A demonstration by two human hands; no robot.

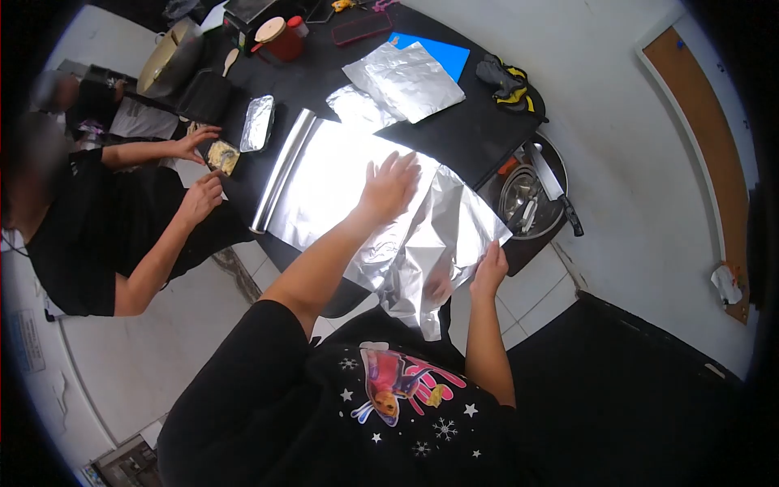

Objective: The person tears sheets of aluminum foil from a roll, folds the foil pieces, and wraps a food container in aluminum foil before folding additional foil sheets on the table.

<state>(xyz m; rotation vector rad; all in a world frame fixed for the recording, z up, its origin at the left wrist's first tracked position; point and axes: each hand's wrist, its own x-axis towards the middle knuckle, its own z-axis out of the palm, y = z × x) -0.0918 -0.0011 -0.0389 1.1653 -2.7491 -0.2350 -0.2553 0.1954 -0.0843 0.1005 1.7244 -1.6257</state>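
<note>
A wide sheet of aluminum foil [324, 174] runs out from its roll [284, 170] over the dark table, and its crumpled near end hangs past the table edge. My left hand [391, 188] lies flat on the sheet with fingers stretched out. At the sheet's right corner, my right hand [489, 272] pinches the edge between thumb and fingers. Beyond the roll's far end, cut foil pieces [406, 79] lie partly over a blue folder-like sheet [438, 53].
On the left a co-worker's hands [199, 174] are at a small food-filled tray [223, 157]. A foil-covered tray [258, 123] stands nearby, with a large pan [169, 58] and a red container [280, 39] behind. At right, a knife [556, 183] rests across a bin of metal bowls [523, 195].
</note>
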